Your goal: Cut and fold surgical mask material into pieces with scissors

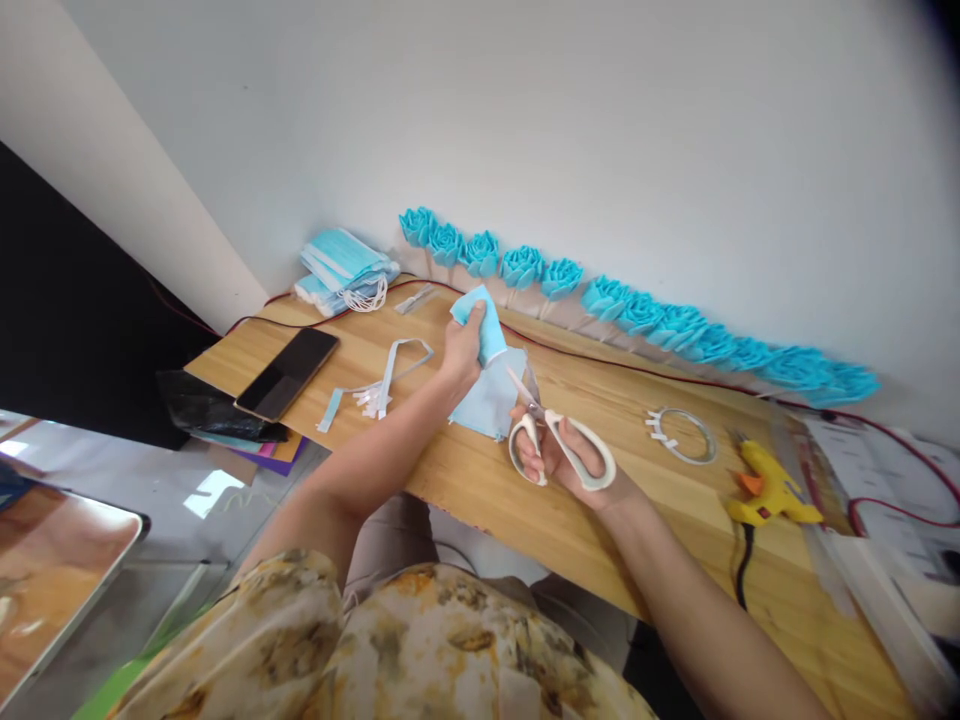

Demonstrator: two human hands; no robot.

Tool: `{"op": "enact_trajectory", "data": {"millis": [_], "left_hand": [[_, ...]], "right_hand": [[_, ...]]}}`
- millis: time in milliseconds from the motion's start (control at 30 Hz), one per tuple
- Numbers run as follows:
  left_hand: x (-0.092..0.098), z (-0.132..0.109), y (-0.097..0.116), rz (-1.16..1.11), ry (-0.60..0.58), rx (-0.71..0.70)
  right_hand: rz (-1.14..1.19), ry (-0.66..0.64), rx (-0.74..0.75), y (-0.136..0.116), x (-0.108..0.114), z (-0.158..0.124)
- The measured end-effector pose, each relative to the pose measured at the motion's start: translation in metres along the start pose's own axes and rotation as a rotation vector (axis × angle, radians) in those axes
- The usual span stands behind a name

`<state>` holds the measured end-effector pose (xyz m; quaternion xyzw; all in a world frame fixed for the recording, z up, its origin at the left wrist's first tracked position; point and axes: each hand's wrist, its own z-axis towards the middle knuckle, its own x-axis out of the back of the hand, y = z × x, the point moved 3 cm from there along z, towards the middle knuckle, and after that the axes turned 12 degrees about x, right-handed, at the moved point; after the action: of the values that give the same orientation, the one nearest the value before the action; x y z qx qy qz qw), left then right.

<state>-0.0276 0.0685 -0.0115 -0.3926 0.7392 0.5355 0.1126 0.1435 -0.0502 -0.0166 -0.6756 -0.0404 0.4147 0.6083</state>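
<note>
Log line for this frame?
left hand: grips blue mask piece | right hand: holds scissors, blades at piece | glue gun: on table

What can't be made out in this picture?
Head view: part of the blue mask piece, behind the left hand.
Head view: the scissors handles, partly covered by the right hand.
Head view: papers at right, blurred, cut by the edge.
</note>
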Motion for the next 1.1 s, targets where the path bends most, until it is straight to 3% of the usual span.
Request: {"op": "enact_trajectory", "data": {"millis": [133,533,1100], "left_hand": [[0.001,0.001,-0.002,0.03,0.04,-0.021],[0.0,0.003,-0.013,0.1,-0.019,-0.065],[-0.005,-0.017,-0.027,0.175,-0.046,-0.08]], "right_hand": [[-0.003,0.017,-0.018,0.003,0.003,-0.003],[0.022,0.081,-0.011,0.008,0.003,0.0],[-0.009,0.138,0.01,0.015,0.007,0.002]]}}
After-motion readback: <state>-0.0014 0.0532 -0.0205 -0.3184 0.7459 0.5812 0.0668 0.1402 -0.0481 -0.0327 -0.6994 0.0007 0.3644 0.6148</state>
